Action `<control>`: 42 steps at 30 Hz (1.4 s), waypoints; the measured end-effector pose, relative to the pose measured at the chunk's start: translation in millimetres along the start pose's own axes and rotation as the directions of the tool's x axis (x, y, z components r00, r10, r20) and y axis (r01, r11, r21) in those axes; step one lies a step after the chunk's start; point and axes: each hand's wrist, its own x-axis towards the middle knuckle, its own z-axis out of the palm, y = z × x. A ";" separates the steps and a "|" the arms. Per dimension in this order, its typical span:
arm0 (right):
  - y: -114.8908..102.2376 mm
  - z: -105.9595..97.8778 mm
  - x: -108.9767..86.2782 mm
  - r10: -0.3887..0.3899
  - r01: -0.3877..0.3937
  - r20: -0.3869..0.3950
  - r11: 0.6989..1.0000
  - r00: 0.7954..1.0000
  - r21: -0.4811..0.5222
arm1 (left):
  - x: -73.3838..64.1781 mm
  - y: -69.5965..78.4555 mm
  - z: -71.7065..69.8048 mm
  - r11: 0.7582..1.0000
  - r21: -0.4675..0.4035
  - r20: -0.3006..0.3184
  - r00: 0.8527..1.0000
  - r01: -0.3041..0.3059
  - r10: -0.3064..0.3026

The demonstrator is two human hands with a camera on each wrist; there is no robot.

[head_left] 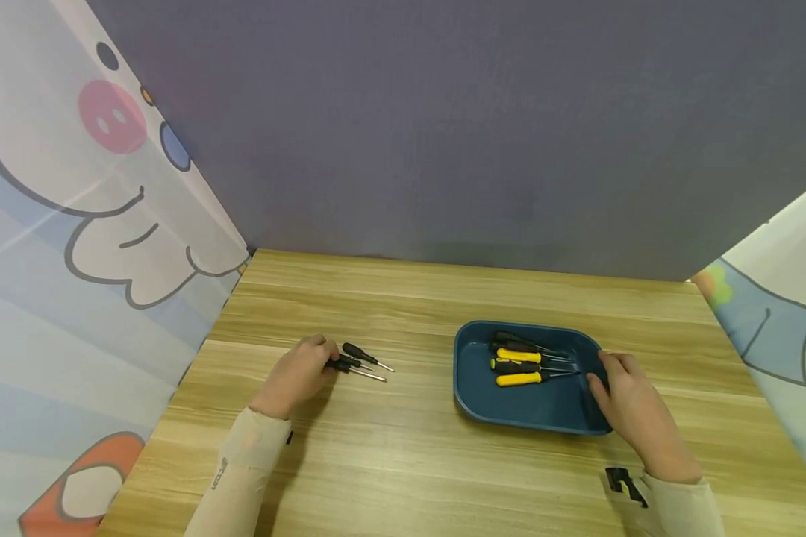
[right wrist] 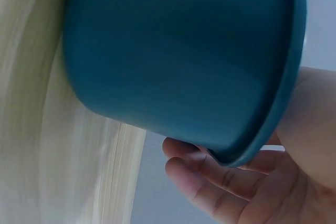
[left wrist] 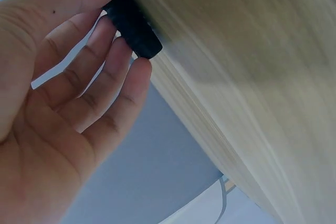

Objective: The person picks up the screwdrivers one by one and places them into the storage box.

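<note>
At the left of the table, my left hand pinches the black handle of a screwdriver between thumb and fingers. Two metal shafts reach out from under its fingertips in the head view. Just beyond them lies another black-handled screwdriver on the wood. My right hand grips the right end of a blue plastic tray, thumb inside the rim and fingers outside. Inside the tray, several screwdrivers lie side by side, among them a yellow-handled screwdriver and a black-handled one.
Both the tray and the loose screwdrivers stand on a wood-grain table. A grey panel rises along the back edge. Cartoon-printed sheets hang at the left and right sides.
</note>
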 end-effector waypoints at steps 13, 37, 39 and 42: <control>0.1 0.5 -0.1 -0.028 0.028 -0.041 1.000 0.999 -0.002 | 0.2 0.7 3.6 0.997 0.071 -0.031 0.999 -0.017 0.019; -1.1 -1.4 0.0 0.000 0.000 -0.005 1.000 1.000 0.008 | 18.3 39.7 -23.7 0.975 0.172 -0.058 0.986 -0.144 0.156; -0.9 -1.2 0.0 -0.004 0.004 -0.013 1.000 1.000 0.007 | 22.5 46.3 -27.1 0.969 0.186 -0.057 0.983 -0.164 0.177; -0.7 -0.8 0.0 -0.006 0.006 -0.020 1.000 1.000 0.008 | 30.0 57.0 -31.8 0.960 0.207 -0.045 0.979 -0.188 0.201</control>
